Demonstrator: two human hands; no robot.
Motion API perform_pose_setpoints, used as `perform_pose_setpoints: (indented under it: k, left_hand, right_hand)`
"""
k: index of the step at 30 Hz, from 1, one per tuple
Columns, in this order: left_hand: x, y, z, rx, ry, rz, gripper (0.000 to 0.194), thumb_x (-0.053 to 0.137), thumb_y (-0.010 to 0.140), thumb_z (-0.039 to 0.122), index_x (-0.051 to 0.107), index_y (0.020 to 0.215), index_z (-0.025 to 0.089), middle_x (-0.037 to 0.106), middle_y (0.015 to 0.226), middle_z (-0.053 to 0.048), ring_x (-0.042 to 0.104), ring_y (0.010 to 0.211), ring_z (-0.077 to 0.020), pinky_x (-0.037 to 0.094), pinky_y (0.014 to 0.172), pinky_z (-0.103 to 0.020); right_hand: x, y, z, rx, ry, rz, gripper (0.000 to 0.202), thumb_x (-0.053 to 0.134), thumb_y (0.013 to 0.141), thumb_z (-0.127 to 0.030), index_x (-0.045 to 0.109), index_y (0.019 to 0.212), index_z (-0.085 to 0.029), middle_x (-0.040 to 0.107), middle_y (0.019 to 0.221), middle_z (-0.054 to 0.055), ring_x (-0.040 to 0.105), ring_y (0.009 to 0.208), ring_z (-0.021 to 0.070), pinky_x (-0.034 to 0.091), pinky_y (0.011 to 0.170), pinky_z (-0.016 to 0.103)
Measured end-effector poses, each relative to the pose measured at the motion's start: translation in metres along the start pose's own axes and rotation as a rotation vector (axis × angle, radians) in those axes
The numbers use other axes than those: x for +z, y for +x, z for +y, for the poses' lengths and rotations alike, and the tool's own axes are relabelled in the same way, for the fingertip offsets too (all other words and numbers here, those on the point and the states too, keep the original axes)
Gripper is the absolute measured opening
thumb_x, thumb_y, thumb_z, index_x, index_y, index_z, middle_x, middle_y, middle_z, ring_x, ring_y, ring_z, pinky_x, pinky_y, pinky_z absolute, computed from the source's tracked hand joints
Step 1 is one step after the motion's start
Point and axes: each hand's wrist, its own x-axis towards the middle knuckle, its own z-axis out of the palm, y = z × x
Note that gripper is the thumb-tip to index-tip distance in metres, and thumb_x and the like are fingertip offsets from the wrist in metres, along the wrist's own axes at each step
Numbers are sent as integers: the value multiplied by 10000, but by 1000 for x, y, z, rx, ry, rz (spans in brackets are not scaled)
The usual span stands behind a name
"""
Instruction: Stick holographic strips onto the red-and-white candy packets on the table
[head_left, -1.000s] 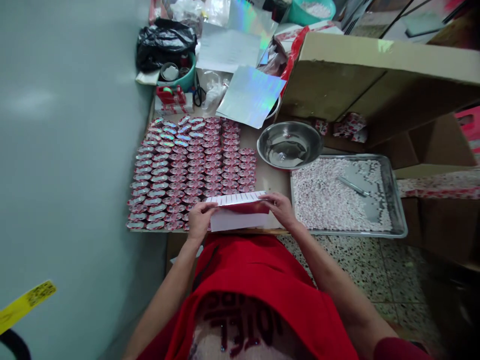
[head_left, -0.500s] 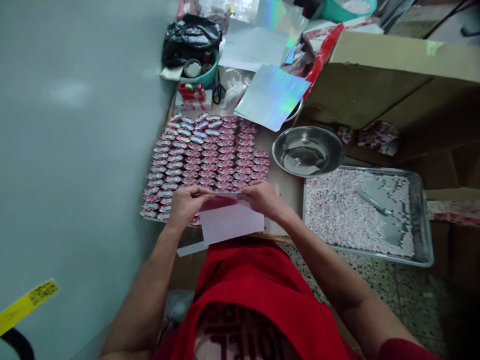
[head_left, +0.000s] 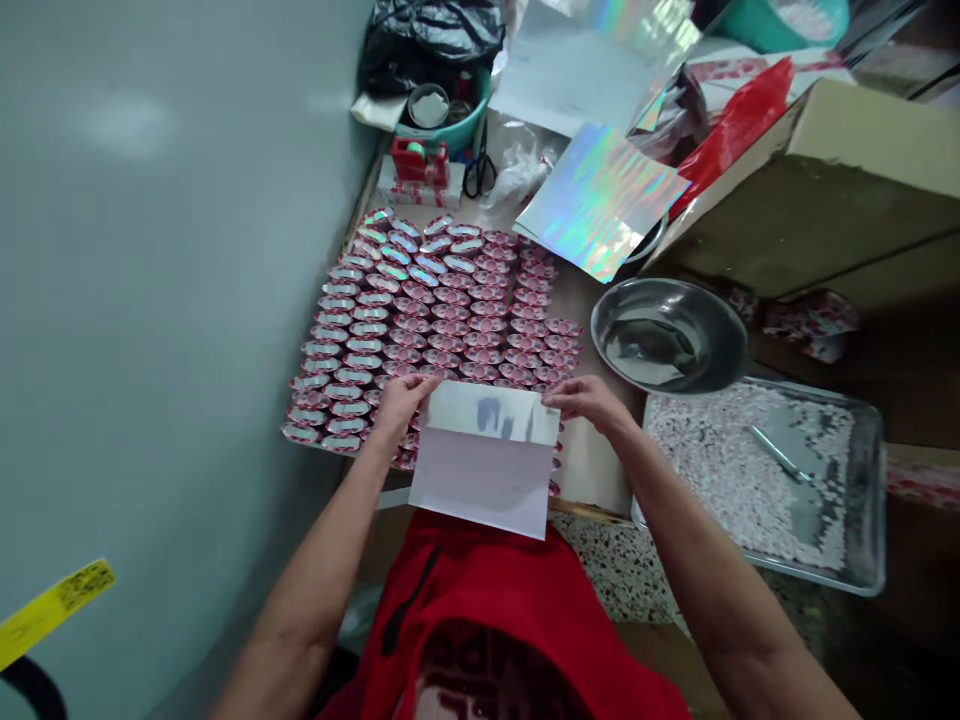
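A white sheet with a shiny, silvery upper strip spans the gap between my hands; a crease line seems to divide the two parts. My left hand pinches its upper left corner, and my right hand pinches the upper right corner. The sheet's lower edge hangs over the table's front edge, above a red apron. Just beyond my hands, rows of small red-and-white oval-topped packets stand packed together on the table, partly hidden by the sheet.
Right of the packets sit a steel bowl and a metal tray of small white pieces with a pen-like tool. Behind lie holographic sheets, a red tape dispenser, scissors and a teal basin. A cardboard box stands right.
My hands have moved apart, and the sheet now lies more open, its silvery strip facing up where a narrow reddish reflection showed before. The camera view has shifted.
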Motion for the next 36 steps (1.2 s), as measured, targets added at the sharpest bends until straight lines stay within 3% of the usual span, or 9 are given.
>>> perform_pose_setpoints:
  k: [6, 11, 14, 16, 19, 22, 30, 33, 36]
  left_hand:
    - [-26, 31, -8, -183, -69, -232, 476, 909, 608, 532, 813, 892, 163, 789, 852, -84, 680, 692, -190, 528, 676, -307]
    - [1, 42, -20, -290, -142, -375, 319, 872, 684, 408, 802, 864, 154, 789, 842, -73, 701, 739, -192, 564, 727, -314]
    - [22, 40, -25, -283, -183, -351, 197, 810, 754, 345, 775, 797, 156, 773, 796, -47, 691, 725, -173, 566, 727, -294]
    - [29, 39, -27, -282, -207, -331, 139, 764, 791, 301, 771, 794, 162, 766, 785, -30, 687, 723, -158, 567, 737, -280]
    - [29, 41, -26, -305, -219, -319, 93, 722, 807, 235, 772, 782, 161, 751, 756, -21, 671, 696, -145, 563, 711, -263]
    - [25, 43, -24, -349, -217, -312, 98, 718, 809, 218, 758, 746, 155, 735, 718, -26, 654, 654, -142, 549, 662, -252]
    - [31, 42, -11, -446, -218, -253, 108, 773, 790, 230, 725, 763, 137, 728, 700, -61, 662, 587, -141, 553, 633, -268]
    - [28, 44, -2, -437, -208, -255, 84, 752, 786, 218, 740, 780, 135, 734, 702, -65, 675, 602, -143, 554, 637, -258]
    - [29, 47, 1, -411, -202, -268, 121, 771, 772, 261, 757, 779, 140, 749, 741, -72, 688, 647, -154, 553, 653, -255]
  right_hand:
    - [9, 39, -19, 54, -199, 208, 414, 931, 503, -484, 739, 660, -152, 647, 568, 23, 571, 531, 144, 471, 535, 263]
    - [15, 48, -45, 103, -956, 453, 243, 696, 877, -350, 810, 931, -143, 755, 847, 132, 683, 820, 271, 469, 709, 334]
    - [57, 45, -50, -100, -1334, 644, 287, 607, 934, -219, 767, 1148, -111, 721, 1197, 235, 631, 1085, 346, 451, 844, 397]
    - [100, 48, -44, -356, -1387, 559, 336, 568, 972, -197, 721, 1263, -130, 702, 1262, 216, 600, 1120, 332, 434, 912, 411]
    - [159, 59, -24, -561, -1361, 365, 351, 521, 1032, -225, 687, 1336, -171, 716, 1260, 168, 588, 1111, 313, 417, 947, 420]
    - [187, 68, 2, -654, -1325, 339, 351, 515, 1044, -223, 679, 1350, -171, 724, 1277, 158, 590, 1133, 315, 416, 954, 425]
    - [177, 47, 42, -837, -1291, 337, 502, 415, 1028, -102, 552, 1505, -172, 567, 1558, 134, 446, 1470, 299, 215, 1228, 513]
    - [170, 40, 34, -823, -1240, 307, 436, 461, 1032, -129, 624, 1426, -222, 671, 1440, 103, 528, 1381, 275, 262, 1188, 473]
    - [163, 31, 17, -733, -1196, 287, 237, 541, 1040, -246, 754, 1143, -231, 788, 1071, 102, 656, 1076, 263, 391, 975, 402]
